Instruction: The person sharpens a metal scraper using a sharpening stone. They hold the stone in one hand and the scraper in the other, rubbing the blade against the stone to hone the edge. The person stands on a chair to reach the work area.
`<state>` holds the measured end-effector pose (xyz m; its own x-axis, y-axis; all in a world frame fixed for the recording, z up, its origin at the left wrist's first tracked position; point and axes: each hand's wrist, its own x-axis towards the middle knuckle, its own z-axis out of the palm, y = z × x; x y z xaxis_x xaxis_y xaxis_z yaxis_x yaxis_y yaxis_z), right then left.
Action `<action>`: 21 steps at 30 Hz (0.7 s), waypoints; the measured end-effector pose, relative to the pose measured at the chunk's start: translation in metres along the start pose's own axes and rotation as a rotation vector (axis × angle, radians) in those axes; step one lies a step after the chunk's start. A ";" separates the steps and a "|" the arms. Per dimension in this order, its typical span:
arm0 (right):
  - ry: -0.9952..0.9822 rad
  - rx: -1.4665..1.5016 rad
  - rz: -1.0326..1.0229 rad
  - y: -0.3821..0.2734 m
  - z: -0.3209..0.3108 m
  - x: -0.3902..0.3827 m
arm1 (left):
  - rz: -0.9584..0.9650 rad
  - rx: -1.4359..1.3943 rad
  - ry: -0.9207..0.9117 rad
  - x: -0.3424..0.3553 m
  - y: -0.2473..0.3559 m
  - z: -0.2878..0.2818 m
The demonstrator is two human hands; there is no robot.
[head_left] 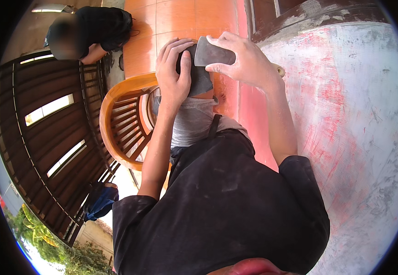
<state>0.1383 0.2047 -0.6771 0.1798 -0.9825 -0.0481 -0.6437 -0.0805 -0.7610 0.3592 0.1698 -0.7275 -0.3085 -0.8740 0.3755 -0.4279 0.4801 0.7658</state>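
Near the top centre, my left hand (174,71) is curled over a dark sheet (199,83) that looks like sandpaper, fingertips at its upper edge. Just beside it, my right hand (247,62) grips a flat grey piece (212,54) with rounded corners between thumb and fingers, lying against the dark sheet. Pale dust coats both hands. Below them is a light grey cloth or clothed leg (192,114). A small pale handle-like end (279,70) shows behind my right wrist; what it belongs to is hidden.
A curved wooden chair (112,103) stands left of me. Another person (100,34) crouches at upper left by dark slatted railings (47,114). A patchy white-and-pink wall (354,137) fills the right, below a dark wooden frame (309,16). Orange tiles (171,18) lie ahead; a blue bag-like item (100,204) is lower left.
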 end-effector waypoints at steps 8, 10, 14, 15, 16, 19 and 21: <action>0.084 0.020 -0.062 0.008 0.018 -0.006 | -0.022 -0.020 -0.006 -0.001 0.007 0.000; 0.182 0.087 -0.136 0.010 0.027 -0.008 | -0.009 -0.008 -0.003 0.000 0.008 0.001; 0.071 0.170 -0.129 0.002 0.027 -0.026 | -0.013 -0.028 -0.011 -0.001 0.010 -0.002; 0.003 0.185 -0.103 -0.002 0.025 -0.032 | -0.013 -0.032 -0.012 -0.001 0.010 -0.001; -0.010 0.158 -0.113 -0.008 0.024 -0.035 | -0.013 -0.035 -0.013 -0.002 0.010 -0.001; -0.020 0.143 -0.160 -0.006 0.021 -0.031 | -0.022 -0.038 -0.016 -0.003 0.009 -0.001; 0.045 0.110 -0.158 0.001 0.023 -0.027 | -0.020 -0.031 -0.017 -0.004 0.009 -0.001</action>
<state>0.1500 0.2350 -0.6915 0.2372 -0.9659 0.1041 -0.5250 -0.2176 -0.8228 0.3569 0.1773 -0.7213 -0.3147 -0.8816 0.3517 -0.4073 0.4601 0.7889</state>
